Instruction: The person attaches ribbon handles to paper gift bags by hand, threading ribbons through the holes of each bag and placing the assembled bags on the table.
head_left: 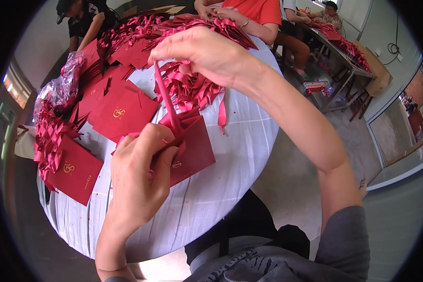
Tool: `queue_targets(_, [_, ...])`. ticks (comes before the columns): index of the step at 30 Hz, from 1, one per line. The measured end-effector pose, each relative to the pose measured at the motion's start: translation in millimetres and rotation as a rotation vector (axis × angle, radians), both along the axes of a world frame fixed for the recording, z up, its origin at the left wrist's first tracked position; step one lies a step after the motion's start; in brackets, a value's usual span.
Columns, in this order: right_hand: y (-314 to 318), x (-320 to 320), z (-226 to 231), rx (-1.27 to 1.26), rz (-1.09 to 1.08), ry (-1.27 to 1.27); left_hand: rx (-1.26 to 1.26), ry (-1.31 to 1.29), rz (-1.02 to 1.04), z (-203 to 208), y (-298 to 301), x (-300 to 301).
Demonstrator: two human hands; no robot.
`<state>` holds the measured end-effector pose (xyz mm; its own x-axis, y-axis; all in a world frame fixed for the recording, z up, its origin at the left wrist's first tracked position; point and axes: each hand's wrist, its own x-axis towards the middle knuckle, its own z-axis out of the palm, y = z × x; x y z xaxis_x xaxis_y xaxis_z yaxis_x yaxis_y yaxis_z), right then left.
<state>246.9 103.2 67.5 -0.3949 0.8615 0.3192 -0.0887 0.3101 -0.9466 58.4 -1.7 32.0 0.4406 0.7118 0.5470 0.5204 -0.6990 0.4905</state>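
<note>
A red paper gift bag (197,152) with a gold emblem is tilted over the table in front of me. My left hand (138,171) is closed around the bag's upper left edge, thumb and fingers pinching near its opening. From that opening a red ribbon (163,91) runs upward, pulled taut. Its top end is pinched between the fingertips of my right hand (197,51), raised above the bag. Behind the ribbon lies a loose heap of cut red ribbons (188,87). How the ribbon passes through the bag is hidden by my left fingers.
Flat red bags (124,110) lie stacked on the round table with its white cloth (239,155). Ribboned bags (68,171) and clear plastic wrap (59,89) are at the left. Several people work around; a person in a red shirt (256,11) sits across. Another table (336,47) stands far right.
</note>
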Motion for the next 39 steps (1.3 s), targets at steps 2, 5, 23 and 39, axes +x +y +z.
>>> queue_targets(2, [6.1, 4.8, -3.0, 0.011, -0.008, 0.062, 0.069, 0.04, 0.004, 2.7, -2.0, 1.7])
queue_targets(5, [18.0, 1.6, -22.0, -0.097, -0.004, 0.189, 0.054, 0.134, -0.006, 8.0, -2.9, -0.7])
queue_targets(23, [-22.9, 26.5, -41.0, -0.08, 0.109, -0.425, 0.24, 0.153, 0.007, 1.9, -6.3, 3.0])
queue_targets(39, [-48.9, -8.5, -23.8, -0.159, 0.143, 0.005, 0.282, 0.201, 0.031, 1.2, -5.7, 2.8])
